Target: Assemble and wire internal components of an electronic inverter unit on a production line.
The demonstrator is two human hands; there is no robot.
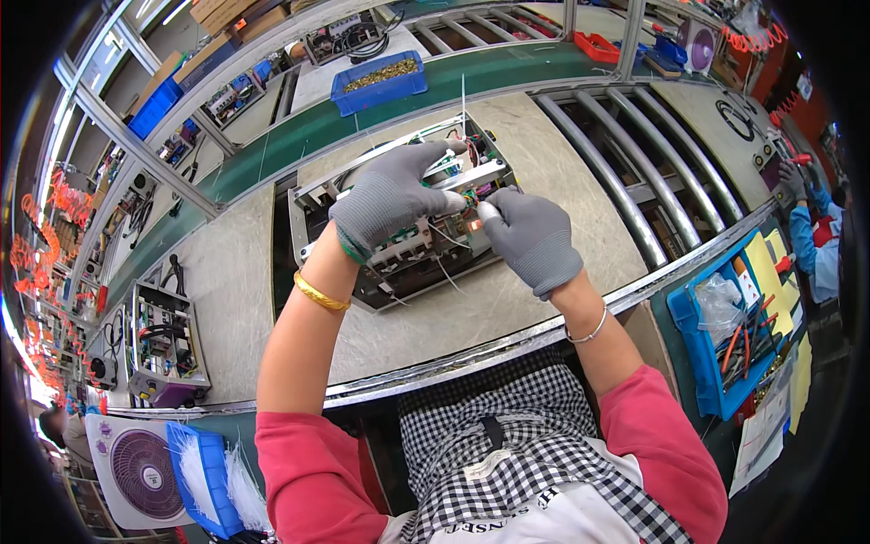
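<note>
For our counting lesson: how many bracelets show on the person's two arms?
2. A yellow bracelet below the left hand; a thin silvery bracelet below the right hand. Gloves or sleeves might hide others.

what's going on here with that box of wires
A person in a checked apron is working with both hands inside an open metal unit on the bench. The grey-gloved left hand reaches over it from one side, and the gloved right hand meets it near some coloured wires; the exact grip is hidden. Thin white strips hang off the near side. Another open unit sits to the left.
</note>
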